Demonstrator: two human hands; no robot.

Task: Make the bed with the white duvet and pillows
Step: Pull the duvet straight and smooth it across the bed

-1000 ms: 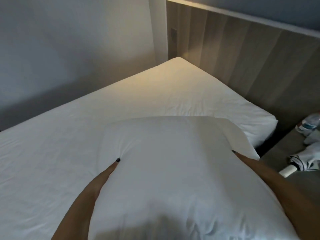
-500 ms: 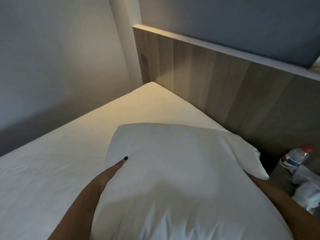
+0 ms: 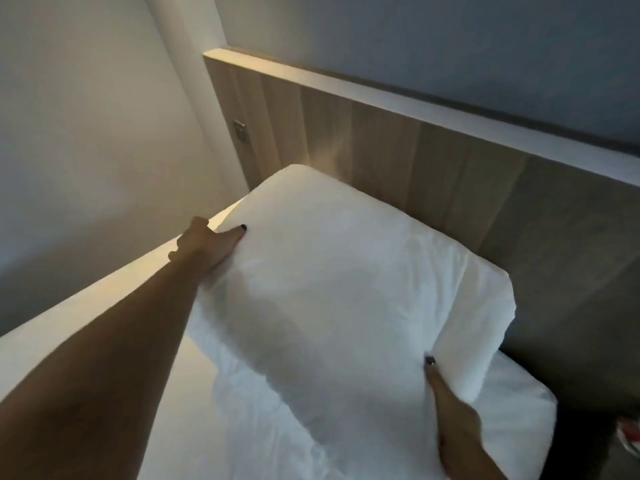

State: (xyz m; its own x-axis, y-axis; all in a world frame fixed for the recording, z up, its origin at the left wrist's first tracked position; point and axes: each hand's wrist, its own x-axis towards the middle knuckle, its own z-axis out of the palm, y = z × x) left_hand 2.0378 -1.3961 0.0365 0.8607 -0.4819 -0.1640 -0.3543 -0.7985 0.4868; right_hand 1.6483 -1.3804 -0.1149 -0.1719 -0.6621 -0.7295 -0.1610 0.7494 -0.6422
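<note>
Head view — right hand (image 3: pixel 450 414) fingers behind pillow (image 3: pixel 346 299)

My left arm is stretched far forward and up across the view, bare from elbow to wrist, nearly straight. My left hand (image 3: pixel 202 245) grips the pillow (image 3: pixel 346 289) at its far left edge, thumb laid on top with a dark nail showing, the other fingers curled round the edge. My right forearm enters from the lower right, far less extended. My right hand (image 3: pixel 450 410) holds the near right side, thumb pressed into the cloth, remaining fingers hidden underneath.
</note>
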